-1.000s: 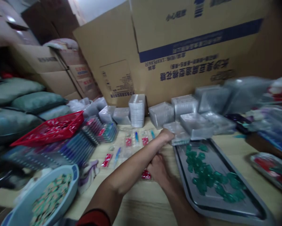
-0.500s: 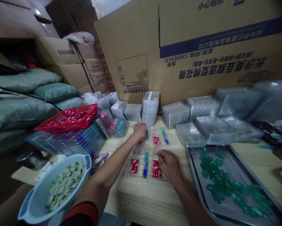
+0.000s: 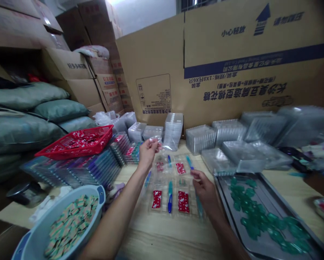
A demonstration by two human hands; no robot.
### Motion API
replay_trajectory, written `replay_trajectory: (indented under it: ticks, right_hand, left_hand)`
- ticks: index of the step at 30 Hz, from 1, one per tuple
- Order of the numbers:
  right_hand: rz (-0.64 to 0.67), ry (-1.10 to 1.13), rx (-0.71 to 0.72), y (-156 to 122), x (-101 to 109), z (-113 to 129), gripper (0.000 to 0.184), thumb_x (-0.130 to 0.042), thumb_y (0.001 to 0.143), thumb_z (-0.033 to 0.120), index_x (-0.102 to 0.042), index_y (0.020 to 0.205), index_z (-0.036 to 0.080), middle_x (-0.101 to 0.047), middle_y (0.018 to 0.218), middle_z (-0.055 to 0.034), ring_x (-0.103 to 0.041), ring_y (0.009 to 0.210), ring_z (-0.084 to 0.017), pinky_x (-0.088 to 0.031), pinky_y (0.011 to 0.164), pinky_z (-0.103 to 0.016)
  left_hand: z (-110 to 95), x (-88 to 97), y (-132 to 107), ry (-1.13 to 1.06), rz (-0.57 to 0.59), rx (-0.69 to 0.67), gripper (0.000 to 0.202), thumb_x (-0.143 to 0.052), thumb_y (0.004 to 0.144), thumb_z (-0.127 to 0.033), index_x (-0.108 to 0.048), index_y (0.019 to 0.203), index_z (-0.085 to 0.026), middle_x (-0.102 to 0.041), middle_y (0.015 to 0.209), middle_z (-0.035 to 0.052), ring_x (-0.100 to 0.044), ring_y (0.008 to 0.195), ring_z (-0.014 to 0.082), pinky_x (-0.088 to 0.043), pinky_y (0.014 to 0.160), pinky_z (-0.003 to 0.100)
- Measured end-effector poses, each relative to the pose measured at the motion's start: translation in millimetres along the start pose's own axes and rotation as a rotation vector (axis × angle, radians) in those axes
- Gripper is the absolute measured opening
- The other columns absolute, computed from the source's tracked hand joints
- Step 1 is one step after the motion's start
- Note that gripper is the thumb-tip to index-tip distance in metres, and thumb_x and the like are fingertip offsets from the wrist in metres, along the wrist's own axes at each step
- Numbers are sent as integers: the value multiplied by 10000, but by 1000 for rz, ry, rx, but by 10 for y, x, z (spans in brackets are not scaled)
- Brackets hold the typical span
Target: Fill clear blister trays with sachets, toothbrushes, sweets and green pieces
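My left hand (image 3: 148, 153) is raised over the far left of the clear trays, its fingers pinched on a thin clear plastic piece (image 3: 157, 141); its exact shape is blurred. My right hand (image 3: 205, 186) hovers at the right side of the trays, fingers apart and slightly bent, close to the tip of a blue pen (image 3: 189, 162). Between the hands lie several clear plastic trays (image 3: 163, 182) holding a red patterned packet (image 3: 183, 201), another red packet (image 3: 157, 199) and a blue pen with a teal end (image 3: 170, 198). A teal strip shows partly under my right hand.
On the left stand a blue basin (image 3: 101, 202) of small striped pieces and a red basket (image 3: 56, 153) on stacked filled boxes. A metal tray (image 3: 224, 213) with green pieces lies right. Stacks of clear plastic trays (image 3: 173, 131) line the cardboard box (image 3: 151, 47) behind.
My left hand has lifted and come back a little to the left, now with clear plastic in its fingers. My right hand has moved right, off the near right tray. The view has tilted up.
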State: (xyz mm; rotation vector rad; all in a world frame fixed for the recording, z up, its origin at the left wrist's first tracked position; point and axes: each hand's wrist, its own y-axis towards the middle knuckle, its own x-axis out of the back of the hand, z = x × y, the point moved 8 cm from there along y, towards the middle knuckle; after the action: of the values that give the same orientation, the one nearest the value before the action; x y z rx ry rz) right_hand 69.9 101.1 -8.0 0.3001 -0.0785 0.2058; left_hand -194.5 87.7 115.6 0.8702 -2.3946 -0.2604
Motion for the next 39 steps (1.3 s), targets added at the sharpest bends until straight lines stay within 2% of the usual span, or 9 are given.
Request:
replay_trajectory:
  ticks: [4,12,16,18,21,24,27,32,39]
  right_hand:
    - [26,299,-162,-1,163,217,541,-546,860,516,-604,1298,205,-671,1287,-118,-629,1110,-271,-492,827,-354]
    - [26,274,-211,-307,460,216,642,-608,774,388,-511,1380,196,-708,864,-37,-613,603,-161,-390,498,-244]
    - [88,-50,-38,-445,787,357,364,-481,843,239,-711,1120,189,-644,745,-5,-582,641,-138,-441,618,-254]
    - [152,-279,94,-510,843,605,403,-434,810,104,-747,1047,195,-654,773,-17,-606,724,-145,-459,723,-270]
    - [209,-472,246,-560,789,963,513,-419,732,-5,-735,1081,199,-673,846,-30,-628,822,-159,-461,779,-268]
    - [126,-451,304,-478,894,1079,493,-423,796,15,-682,1177,192,-692,906,-36,-648,865,-161,-485,803,-266]
    - [-63,-493,169,-230,1346,771,460,-418,888,92,-625,1286,189,-733,1029,-57,-676,906,-169,-511,830,-282]
    - [-152,-993,-303,225,2124,-90,389,-508,846,94,-728,1161,154,-755,1092,-132,-685,1034,-248,-481,889,-307]
    - [-132,-1111,-424,529,2048,-559,283,-555,919,256,-727,1100,123,-722,1124,-206,-679,1082,-271,-460,906,-316]
  left_hand:
    - [-76,-206,-517,-708,122,301,357,-806,698,-309,-694,982,-123,-751,821,66,-671,628,127,-529,581,215]
    - [-191,-926,-1002,-828,306,425,446,-807,597,-295,-676,995,-144,-727,827,60,-674,692,172,-532,589,258]
    - [-541,-654,-963,-599,271,69,515,-758,621,-318,-670,1117,-212,-720,1138,91,-675,1032,241,-548,845,331]
    - [-871,-624,-1065,-338,436,-165,553,-758,663,-332,-677,1204,-251,-703,1237,91,-630,1175,281,-496,971,374]
    - [-1137,-845,-1374,-32,771,-333,640,-830,577,-300,-703,1204,-309,-762,1078,57,-695,998,297,-505,882,369]
    - [-1061,-1117,-1478,49,875,-278,437,-795,586,-238,-756,1019,-284,-732,721,11,-665,659,232,-471,654,298]
    - [-806,-1342,-1364,-193,859,-46,193,-767,651,-312,-725,819,-226,-661,591,1,-580,515,174,-412,524,256]
    - [-411,-1507,-1209,-706,530,354,453,-832,609,-470,-567,851,-194,-731,734,29,-640,526,150,-484,526,245]
    - [-154,-1791,-1362,-860,325,417,463,-796,667,-504,-547,899,-190,-717,741,-2,-649,539,126,-484,537,223]
